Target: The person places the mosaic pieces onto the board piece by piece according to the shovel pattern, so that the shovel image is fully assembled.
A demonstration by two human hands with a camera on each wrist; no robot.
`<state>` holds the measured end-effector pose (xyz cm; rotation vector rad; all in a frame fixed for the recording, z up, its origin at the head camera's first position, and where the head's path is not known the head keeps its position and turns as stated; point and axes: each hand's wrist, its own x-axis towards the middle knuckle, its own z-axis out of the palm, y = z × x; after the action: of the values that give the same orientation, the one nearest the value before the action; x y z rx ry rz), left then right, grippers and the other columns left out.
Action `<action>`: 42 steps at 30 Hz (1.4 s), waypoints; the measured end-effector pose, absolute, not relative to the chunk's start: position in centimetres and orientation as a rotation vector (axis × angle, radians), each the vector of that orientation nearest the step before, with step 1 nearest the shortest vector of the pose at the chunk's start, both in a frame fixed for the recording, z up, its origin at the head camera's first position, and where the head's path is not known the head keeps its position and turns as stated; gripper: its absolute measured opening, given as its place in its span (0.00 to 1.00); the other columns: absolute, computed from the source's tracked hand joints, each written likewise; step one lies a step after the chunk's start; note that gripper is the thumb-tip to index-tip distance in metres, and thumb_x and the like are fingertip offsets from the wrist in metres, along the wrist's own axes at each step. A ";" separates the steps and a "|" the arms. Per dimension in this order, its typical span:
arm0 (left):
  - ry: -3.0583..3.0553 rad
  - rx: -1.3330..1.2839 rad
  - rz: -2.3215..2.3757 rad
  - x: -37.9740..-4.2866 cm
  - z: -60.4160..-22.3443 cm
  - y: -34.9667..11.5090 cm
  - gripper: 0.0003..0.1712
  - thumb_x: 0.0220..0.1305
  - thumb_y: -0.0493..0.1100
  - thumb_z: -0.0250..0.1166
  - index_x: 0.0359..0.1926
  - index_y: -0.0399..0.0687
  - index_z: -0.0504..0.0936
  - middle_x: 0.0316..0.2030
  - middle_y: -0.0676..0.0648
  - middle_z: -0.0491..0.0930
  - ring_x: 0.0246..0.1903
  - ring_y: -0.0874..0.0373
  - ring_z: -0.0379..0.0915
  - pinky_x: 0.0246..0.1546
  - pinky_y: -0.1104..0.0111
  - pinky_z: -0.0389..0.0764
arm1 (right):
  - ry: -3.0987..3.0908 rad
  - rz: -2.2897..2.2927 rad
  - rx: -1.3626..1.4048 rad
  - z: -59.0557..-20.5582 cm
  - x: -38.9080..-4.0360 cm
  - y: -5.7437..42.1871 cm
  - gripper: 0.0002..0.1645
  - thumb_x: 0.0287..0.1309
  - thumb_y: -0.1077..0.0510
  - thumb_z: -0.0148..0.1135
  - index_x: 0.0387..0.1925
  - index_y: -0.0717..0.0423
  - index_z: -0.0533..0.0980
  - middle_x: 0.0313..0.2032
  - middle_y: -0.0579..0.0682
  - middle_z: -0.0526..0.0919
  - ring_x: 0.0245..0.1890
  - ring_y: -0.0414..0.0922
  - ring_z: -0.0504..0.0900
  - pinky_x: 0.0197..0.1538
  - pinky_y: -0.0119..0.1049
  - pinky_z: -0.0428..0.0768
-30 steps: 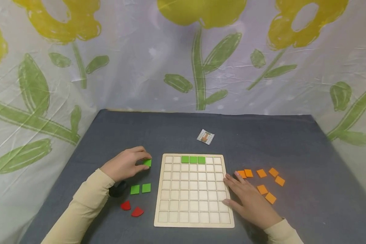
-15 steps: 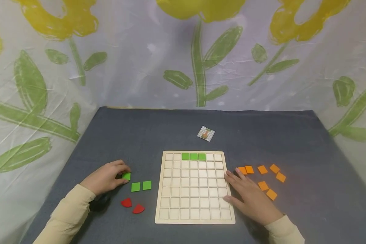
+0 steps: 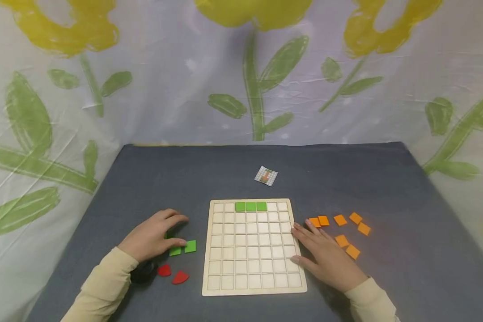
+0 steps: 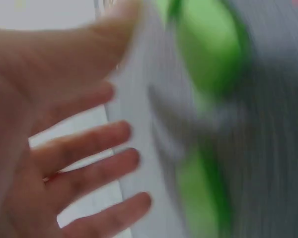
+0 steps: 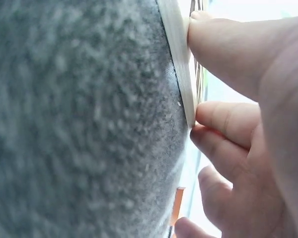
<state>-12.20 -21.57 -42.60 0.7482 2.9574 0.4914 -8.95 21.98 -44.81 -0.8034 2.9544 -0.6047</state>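
In the head view, my left hand hovers over loose green square tiles left of the board, thumb and fingers spread apart with nothing between them. One of those tiles is mostly hidden behind the hand. The left wrist view, blurred, has the fingers extended beside green tiles on the cloth. My right hand rests with its fingertips on the right edge of the wooden grid board. Three green tiles sit side by side in its top row.
Two red quarter-round pieces lie nearest the left forearm. Several orange square tiles are scattered right of the board. A small pattern card lies beyond it on the dark tablecloth. A flower-printed curtain stands behind.
My left hand carried a green tile back from beside the board's upper left, set it by the other loose green ones and let go, then moved slightly right. The right hand stays at the board's edge.
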 end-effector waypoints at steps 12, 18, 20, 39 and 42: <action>2.866 0.981 0.534 -12.6 -44.5 -15.5 0.48 0.42 0.66 0.71 0.65 0.56 0.71 0.63 0.43 0.67 0.61 0.45 0.67 0.52 0.43 0.69 | 3.176 -0.349 -0.716 -41.6 -11.9 27.1 0.23 0.56 0.52 0.68 0.52 0.56 0.77 0.40 0.48 0.83 0.41 0.47 0.81 0.43 0.45 0.80; 2.884 0.936 0.492 -12.7 -44.8 -15.5 0.54 0.40 0.69 0.71 0.67 0.51 0.68 0.63 0.44 0.67 0.60 0.45 0.68 0.50 0.45 0.71 | 3.117 -0.297 -0.506 -40.8 -13.9 30.3 0.21 0.56 0.54 0.68 0.50 0.59 0.78 0.39 0.52 0.81 0.38 0.48 0.80 0.41 0.47 0.80; 2.879 0.916 0.476 -12.8 -44.6 -15.4 0.57 0.39 0.69 0.71 0.68 0.48 0.66 0.63 0.43 0.67 0.60 0.45 0.67 0.50 0.45 0.71 | 3.091 -0.306 -0.461 -40.9 -14.4 31.2 0.23 0.56 0.53 0.68 0.50 0.61 0.77 0.41 0.54 0.80 0.40 0.51 0.79 0.43 0.49 0.80; 2.910 0.853 0.429 -12.4 -44.1 -14.8 0.58 0.36 0.70 0.72 0.65 0.42 0.70 0.61 0.44 0.68 0.58 0.45 0.67 0.48 0.47 0.72 | 3.032 -0.456 -0.412 -43.0 -15.7 33.2 0.12 0.59 0.64 0.61 0.46 0.60 0.77 0.39 0.55 0.76 0.39 0.52 0.78 0.41 0.50 0.78; 2.902 0.867 0.435 -12.5 -44.1 -14.8 0.58 0.36 0.70 0.72 0.65 0.42 0.69 0.60 0.44 0.68 0.58 0.45 0.67 0.48 0.47 0.72 | 3.036 -0.482 -0.440 -42.9 -15.8 33.0 0.11 0.59 0.66 0.61 0.44 0.61 0.77 0.37 0.54 0.75 0.38 0.51 0.77 0.42 0.48 0.78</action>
<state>-12.52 -14.83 -44.09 0.8667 2.9022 0.4347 -15.78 33.02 -42.86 -0.4395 3.0359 -0.4824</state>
